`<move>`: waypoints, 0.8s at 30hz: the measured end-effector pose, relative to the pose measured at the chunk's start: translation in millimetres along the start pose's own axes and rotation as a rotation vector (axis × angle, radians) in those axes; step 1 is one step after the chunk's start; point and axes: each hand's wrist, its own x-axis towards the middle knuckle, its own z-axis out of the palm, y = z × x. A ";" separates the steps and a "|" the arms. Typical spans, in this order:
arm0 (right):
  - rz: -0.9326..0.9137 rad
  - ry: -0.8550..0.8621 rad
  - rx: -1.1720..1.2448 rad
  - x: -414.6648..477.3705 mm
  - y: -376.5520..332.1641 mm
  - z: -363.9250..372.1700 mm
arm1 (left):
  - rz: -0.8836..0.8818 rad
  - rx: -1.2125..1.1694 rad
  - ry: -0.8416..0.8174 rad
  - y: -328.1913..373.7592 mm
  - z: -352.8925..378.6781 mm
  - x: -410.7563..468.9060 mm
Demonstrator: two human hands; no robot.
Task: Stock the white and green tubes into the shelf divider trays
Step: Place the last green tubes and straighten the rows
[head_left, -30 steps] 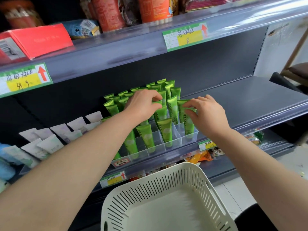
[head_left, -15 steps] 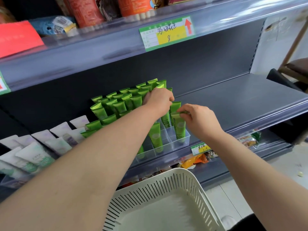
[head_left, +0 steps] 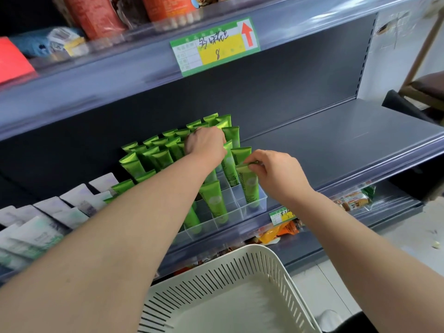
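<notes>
Head view: grey shelf (head_left: 336,145), white basket (head_left: 242,270) below, clear tray (head_left: 263,200) holding standing green tubes (head_left: 153,159). The left hand (head_left: 206,145) covers the back rows, grip impossible to tell; the right hand (head_left: 276,174) pinches the top of the front-right compartment's tube (head_left: 251,186).

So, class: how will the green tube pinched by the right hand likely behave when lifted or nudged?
Probably light: the right hand pinches the green tube by its crimped end. Likely tippy: it leans in the clear divider tray. Glossy, so perhaps slippery.
</notes>
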 end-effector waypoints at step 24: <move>0.013 0.015 -0.010 -3.7 2.1 -3.1 | 0.138 -0.052 -0.034 8.5 -22.5 -23.5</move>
